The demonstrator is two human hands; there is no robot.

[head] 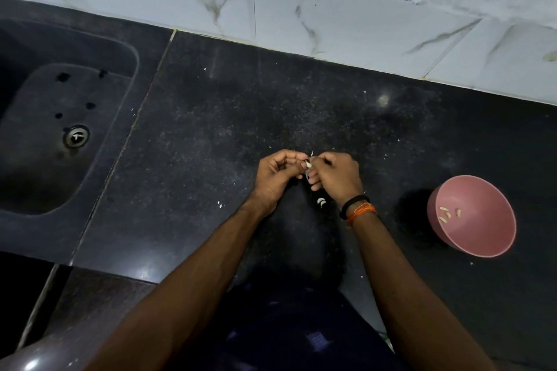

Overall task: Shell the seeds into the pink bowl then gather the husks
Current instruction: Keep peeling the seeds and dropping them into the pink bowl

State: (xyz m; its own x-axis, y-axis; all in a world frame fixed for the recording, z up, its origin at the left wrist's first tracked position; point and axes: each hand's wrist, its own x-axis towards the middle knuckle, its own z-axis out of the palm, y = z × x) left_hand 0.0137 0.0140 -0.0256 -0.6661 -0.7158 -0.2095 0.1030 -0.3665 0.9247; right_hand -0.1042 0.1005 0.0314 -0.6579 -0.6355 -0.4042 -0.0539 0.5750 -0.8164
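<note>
My left hand [278,176] and my right hand [337,175] meet above the black countertop [211,144], fingertips together, both pinching a small pale seed [308,163] between them. Two pale husk pieces [322,202] lie on the counter just below my right hand. The pink bowl [494,238] stands to the right, tilted toward me, with several shelled seeds [447,213] inside. My right wrist wears a black band and an orange thread.
A dark sink [99,159] with a metal drain [76,135] fills the left side. Small white husk bits [221,205] are scattered over the counter. A marbled white tiled wall [331,24] runs along the back. The counter's front edge is near my body.
</note>
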